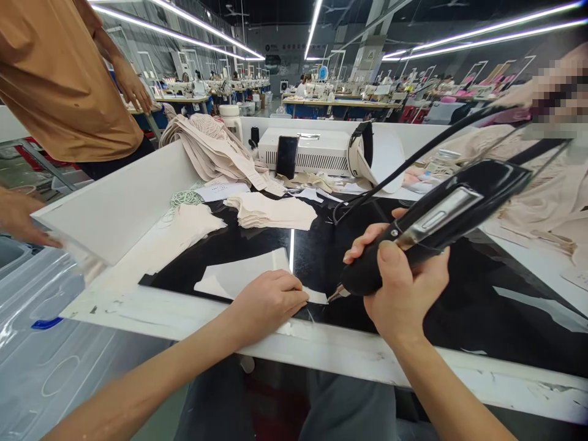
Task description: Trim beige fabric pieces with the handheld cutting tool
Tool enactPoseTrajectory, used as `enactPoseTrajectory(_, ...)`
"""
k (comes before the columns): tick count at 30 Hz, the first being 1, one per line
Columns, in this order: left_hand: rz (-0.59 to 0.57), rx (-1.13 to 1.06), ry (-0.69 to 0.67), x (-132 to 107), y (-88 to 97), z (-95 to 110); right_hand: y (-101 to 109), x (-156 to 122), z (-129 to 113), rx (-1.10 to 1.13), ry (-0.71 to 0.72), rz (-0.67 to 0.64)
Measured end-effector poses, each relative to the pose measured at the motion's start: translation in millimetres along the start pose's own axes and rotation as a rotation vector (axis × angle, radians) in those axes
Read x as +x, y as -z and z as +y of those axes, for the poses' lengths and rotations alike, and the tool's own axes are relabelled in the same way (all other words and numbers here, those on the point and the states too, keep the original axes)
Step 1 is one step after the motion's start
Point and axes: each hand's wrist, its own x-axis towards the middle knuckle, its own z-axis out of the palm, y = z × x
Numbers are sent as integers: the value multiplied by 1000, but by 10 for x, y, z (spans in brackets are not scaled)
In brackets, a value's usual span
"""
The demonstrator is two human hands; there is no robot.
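Note:
A pale fabric piece [245,272] lies flat on the black glossy tabletop [487,275] near its front edge. My left hand [271,300] rests on the right part of this piece, its fingers bent and pressed together; what lies under them is hidden. In my right hand [404,282] is a black corded hand tool [436,220] with a silver plate on its side, the fingers wrapped round its body. Its narrow metal tip [339,294] points down and left, at the right end of the fabric strip beside my left fingers.
A stack of cream fabric pieces [273,210] lies behind, with more fabric [184,236] to the left. Farther back stand a white vented box [316,150] and a phone [287,157]. The cord [404,165] arches over the right side. A person in an orange-brown shirt [68,79] stands at left.

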Motion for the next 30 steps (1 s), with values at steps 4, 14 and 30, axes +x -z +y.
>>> enactPoseTrajectory(4,21,-73,44,-97,68,-38,9,-1,-9,-6,-1,10)
enactPoseTrajectory(14,1,-76,48,-155,11,-34,-35,40,-33,6,-38,68)
enactPoseTrajectory(30,68,-49,7,-160,-63,-40,-330,30,147,35,1,29)
